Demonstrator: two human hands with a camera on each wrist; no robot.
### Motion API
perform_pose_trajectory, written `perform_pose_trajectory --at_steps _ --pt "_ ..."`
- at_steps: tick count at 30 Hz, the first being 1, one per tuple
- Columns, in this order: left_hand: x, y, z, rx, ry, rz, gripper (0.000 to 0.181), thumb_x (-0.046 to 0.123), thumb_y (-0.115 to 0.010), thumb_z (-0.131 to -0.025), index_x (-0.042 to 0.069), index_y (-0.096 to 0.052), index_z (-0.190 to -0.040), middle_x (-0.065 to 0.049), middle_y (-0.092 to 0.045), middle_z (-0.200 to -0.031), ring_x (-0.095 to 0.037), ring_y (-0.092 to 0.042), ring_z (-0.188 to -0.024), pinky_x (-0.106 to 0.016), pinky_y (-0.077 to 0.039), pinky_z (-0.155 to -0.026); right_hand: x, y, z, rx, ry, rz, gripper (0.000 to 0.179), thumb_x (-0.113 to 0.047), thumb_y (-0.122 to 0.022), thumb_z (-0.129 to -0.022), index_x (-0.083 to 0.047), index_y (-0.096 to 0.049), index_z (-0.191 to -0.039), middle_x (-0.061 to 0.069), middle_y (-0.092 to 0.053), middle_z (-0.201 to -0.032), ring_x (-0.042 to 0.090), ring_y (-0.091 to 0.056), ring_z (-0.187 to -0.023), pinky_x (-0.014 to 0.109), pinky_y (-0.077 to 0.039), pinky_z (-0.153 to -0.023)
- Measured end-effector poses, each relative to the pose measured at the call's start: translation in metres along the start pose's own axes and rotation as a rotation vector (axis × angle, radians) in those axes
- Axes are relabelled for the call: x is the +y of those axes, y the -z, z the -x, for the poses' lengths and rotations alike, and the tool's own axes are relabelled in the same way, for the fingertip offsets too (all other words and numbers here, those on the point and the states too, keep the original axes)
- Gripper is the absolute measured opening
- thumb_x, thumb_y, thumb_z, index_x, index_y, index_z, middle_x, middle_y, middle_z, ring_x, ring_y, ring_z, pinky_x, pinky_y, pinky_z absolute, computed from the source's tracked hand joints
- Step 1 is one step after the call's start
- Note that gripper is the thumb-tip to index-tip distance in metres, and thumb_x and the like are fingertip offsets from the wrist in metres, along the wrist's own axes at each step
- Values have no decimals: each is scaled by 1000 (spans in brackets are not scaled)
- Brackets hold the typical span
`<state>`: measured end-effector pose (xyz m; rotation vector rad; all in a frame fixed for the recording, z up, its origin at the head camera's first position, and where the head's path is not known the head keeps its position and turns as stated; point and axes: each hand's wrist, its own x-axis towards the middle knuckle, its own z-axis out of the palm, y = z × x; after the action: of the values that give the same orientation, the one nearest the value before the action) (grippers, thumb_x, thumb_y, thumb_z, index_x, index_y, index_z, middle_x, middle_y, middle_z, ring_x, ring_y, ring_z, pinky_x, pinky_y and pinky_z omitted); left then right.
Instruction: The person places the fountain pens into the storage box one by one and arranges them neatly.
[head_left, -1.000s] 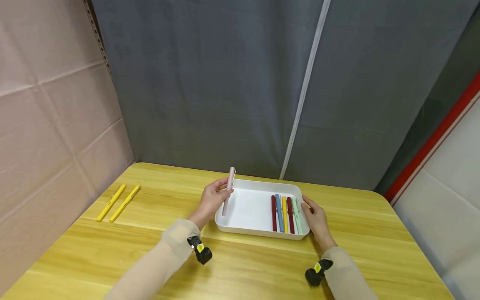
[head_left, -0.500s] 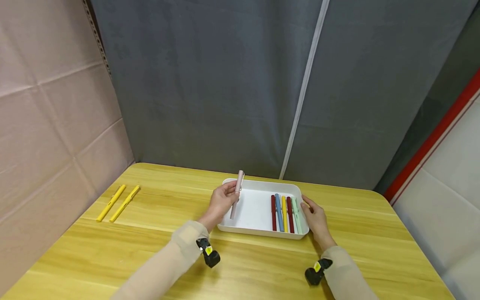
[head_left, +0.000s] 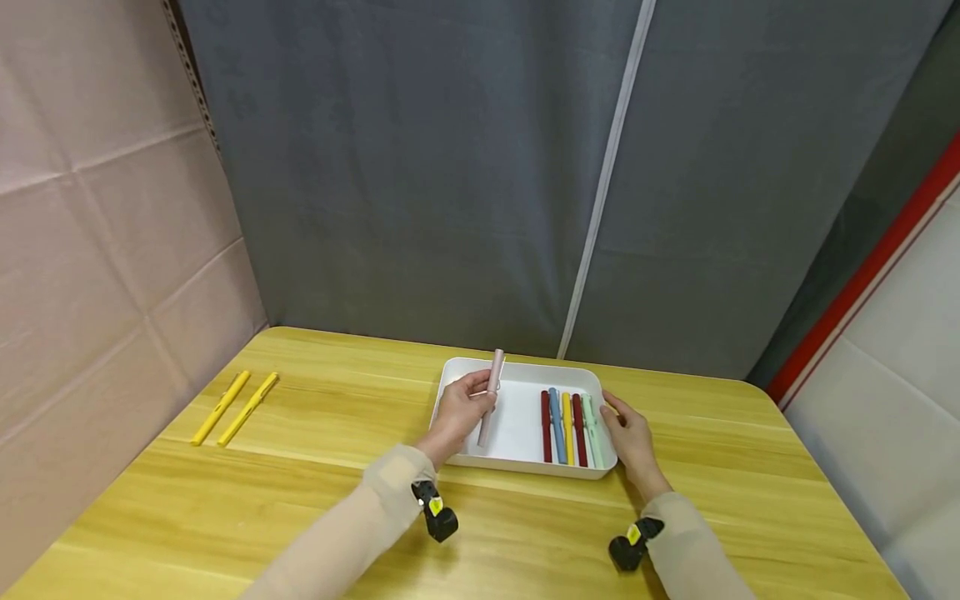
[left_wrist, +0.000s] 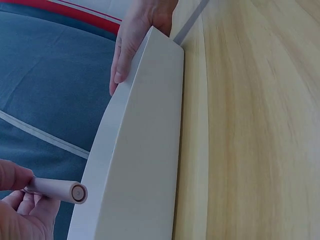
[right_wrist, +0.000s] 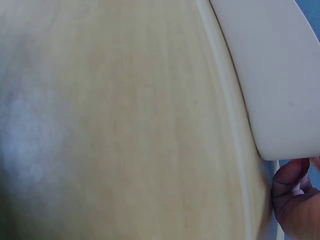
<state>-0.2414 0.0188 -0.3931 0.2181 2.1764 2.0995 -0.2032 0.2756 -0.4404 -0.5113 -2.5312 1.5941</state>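
Note:
My left hand [head_left: 459, 415] pinches a pale pink capped pen [head_left: 495, 373] between thumb and fingers, tilted over the left half of a white tray [head_left: 517, 421]. In the left wrist view, the pen's round end [left_wrist: 78, 193] points toward the camera, beside the tray's long wall [left_wrist: 145, 135]. My right hand [head_left: 632, 437] holds the tray's right end, thumb at the rim. Inside the tray's right half lie several pens in a row: dark red [head_left: 546, 427], blue [head_left: 558, 427], yellow [head_left: 568, 429], another dark red [head_left: 580, 431] and mint green [head_left: 592, 429].
Two yellow pens [head_left: 221, 407] lie side by side on the wooden table [head_left: 330, 500] at the far left. A grey curtain [head_left: 435, 183] hangs behind the table's back edge. Pale walls stand at both sides.
My left hand has moved right and slightly nearer with the pink pen, from the tray's left edge to over its inside. My right hand stays at the tray's right end.

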Motion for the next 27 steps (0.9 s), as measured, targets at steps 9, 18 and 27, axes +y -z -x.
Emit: perform_pose_trajectory --at_steps 9,18,27 --pt "-4 -20 3 -16 -5 50 41 -8 -56 -84 -9 -53 -125 -26 -59 -116 -25 -62 -94 -22 -52 -71 1 0 0 13 15 -6 45 -25 -41 -101 -11 -39 -144 18 -47 -132 25 -42 -101 23 -39 -74" --pt "-10 -33 3 3 44 32 41 -7 -57 -82 -6 -55 -123 -20 -61 -112 -13 -56 -85 -21 -51 -68 1 -1 1 12 13 -5 45 -26 -41 -101 -11 -39 -144 17 -45 -135 25 -42 -102 23 -38 -76" --pt "-14 -42 4 6 64 8 40 -6 -58 -83 -3 -57 -123 -17 -59 -111 -16 -55 -85 -24 -52 -68 -1 -1 4 -1 2 -13 46 -27 -41 -102 -12 -37 -145 17 -39 -143 26 -41 -106 22 -38 -78"
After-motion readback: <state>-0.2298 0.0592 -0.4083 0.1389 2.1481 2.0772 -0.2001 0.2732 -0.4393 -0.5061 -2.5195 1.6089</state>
